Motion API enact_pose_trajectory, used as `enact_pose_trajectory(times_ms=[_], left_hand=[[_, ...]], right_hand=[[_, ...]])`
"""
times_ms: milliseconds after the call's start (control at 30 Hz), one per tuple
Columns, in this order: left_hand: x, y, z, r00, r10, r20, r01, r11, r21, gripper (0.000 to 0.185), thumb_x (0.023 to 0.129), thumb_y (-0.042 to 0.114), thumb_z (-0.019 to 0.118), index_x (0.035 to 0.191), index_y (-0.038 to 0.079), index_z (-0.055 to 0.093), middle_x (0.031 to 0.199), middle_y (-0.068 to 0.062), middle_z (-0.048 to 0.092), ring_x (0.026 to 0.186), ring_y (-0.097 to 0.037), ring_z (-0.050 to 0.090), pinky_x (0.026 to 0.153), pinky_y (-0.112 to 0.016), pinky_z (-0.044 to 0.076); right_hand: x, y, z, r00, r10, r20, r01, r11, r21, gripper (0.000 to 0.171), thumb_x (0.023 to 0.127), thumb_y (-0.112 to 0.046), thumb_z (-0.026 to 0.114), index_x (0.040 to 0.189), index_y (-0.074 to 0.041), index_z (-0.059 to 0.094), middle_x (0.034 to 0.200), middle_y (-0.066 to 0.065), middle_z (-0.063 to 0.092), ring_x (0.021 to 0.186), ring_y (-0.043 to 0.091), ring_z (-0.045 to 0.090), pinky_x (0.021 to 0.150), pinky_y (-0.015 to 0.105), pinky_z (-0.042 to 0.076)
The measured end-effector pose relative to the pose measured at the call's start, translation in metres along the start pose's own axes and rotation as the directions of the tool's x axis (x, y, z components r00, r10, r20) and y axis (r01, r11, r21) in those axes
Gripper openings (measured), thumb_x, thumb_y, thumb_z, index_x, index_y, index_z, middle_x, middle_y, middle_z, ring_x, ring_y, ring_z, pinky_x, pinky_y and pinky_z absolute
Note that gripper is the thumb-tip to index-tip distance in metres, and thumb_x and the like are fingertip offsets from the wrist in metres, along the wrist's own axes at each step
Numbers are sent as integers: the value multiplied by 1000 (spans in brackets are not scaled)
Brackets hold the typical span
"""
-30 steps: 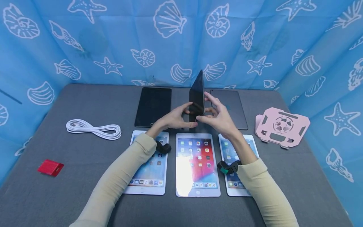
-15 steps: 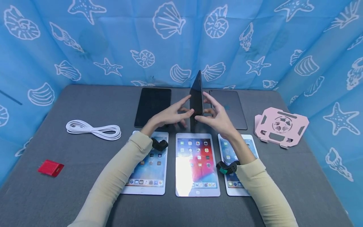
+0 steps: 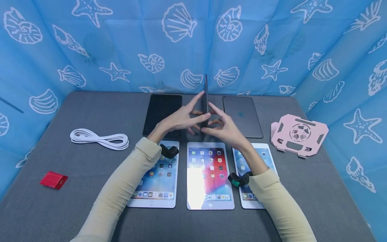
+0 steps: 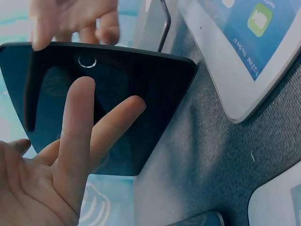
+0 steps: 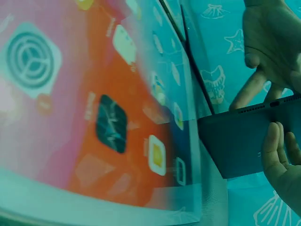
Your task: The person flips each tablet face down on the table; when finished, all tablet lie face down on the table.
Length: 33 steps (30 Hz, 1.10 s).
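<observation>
A dark tablet (image 3: 206,97) stands upright on the grey table (image 3: 75,208), edge-on in the head view, between my two hands. My left hand (image 3: 181,119) lays straight fingers flat against its black screen (image 4: 131,108), thumb off it. My right hand (image 3: 225,129) holds the other side, its fingers along the grey back (image 5: 244,141) and its thumb over the edge near the home button. In the left wrist view my left hand (image 4: 56,169) fills the lower left, with the right hand (image 4: 75,19) behind the tablet's far edge.
Three lit white tablets (image 3: 157,181) (image 3: 210,174) (image 3: 258,158) lie flat under my forearms. A black tablet (image 3: 161,111) and a face-down grey tablet (image 3: 243,116) lie behind. A pink stand (image 3: 299,134) sits right; a white cable (image 3: 99,137) and a red item (image 3: 53,179) left.
The dark tablet has turned from showing its screen at an angle to edge-on. My left fingers have straightened and moved up onto the screen. My right fingers have spread.
</observation>
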<state>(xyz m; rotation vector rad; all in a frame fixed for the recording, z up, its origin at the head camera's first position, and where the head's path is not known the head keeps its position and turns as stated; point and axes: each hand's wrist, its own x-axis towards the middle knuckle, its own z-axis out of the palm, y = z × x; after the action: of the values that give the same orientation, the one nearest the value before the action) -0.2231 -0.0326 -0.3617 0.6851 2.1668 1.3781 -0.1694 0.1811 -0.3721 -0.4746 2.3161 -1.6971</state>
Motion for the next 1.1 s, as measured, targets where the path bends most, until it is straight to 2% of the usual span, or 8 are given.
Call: enact_pose_trajectory(times_ms=[133,233,333,500,867,1000,1067,1100], left_hand=[[-2,0,-4,1000,0,9,0,1000,8,88,102,48,58,157,56,-11,160,-25,40,98,-33,77,72,-47,63],[-4,-2,-7,1000,-2,21,1,1000,10,89,102,47,58,158,54,-12,160,-25,40,100,-32,76,72,-44,64],[-5,-3,-10,1000,2,26,-2,1000,7,91,102,46,58,157,54,-13,159,-24,43,101,-30,76,73,-41,64],[-7,-4,-13,999,24,31,-24,1000,-2,92,102,43,59,156,57,-13,157,-27,44,101,-29,76,72,-42,64],[-12,-8,-19,997,44,61,-39,996,-78,97,104,28,57,158,46,-21,157,-29,42,108,-36,73,74,-45,63],[-12,-14,-21,994,82,72,-73,989,-127,104,98,48,63,159,44,-21,166,-25,25,117,-41,68,75,-47,63],[-12,-17,-22,992,105,72,-94,985,-144,114,90,64,67,159,43,-21,171,-20,10,122,-44,65,76,-48,63],[-12,-18,-22,991,114,73,-102,983,-150,120,84,71,69,160,42,-21,172,-20,8,123,-45,64,76,-48,63]], right_hand=[[1,5,3,997,43,61,-40,998,-53,91,95,-7,71,166,-19,15,168,13,25,128,38,55,95,40,57],[2,9,5,993,82,80,-75,993,-90,88,96,-11,70,165,-17,16,166,15,28,136,44,50,107,56,50],[3,12,7,989,116,89,-103,986,-134,85,97,-16,69,165,-16,18,163,20,30,141,48,43,113,64,41],[3,15,7,974,200,102,-179,967,-180,86,99,-23,68,165,-15,14,165,24,25,145,51,37,114,67,37],[7,16,9,946,309,100,-278,929,-242,86,100,-32,66,164,-8,15,162,27,30,147,48,36,116,64,36],[8,17,10,943,318,100,-285,924,-253,85,100,-34,66,164,-7,17,163,26,30,147,48,36,116,64,36],[8,17,10,943,317,98,-284,923,-259,85,100,-34,66,164,-7,18,163,26,30,147,48,36,117,64,36],[8,17,10,944,314,98,-280,924,-260,85,100,-34,66,164,-6,18,163,26,30,147,48,36,117,64,36]])
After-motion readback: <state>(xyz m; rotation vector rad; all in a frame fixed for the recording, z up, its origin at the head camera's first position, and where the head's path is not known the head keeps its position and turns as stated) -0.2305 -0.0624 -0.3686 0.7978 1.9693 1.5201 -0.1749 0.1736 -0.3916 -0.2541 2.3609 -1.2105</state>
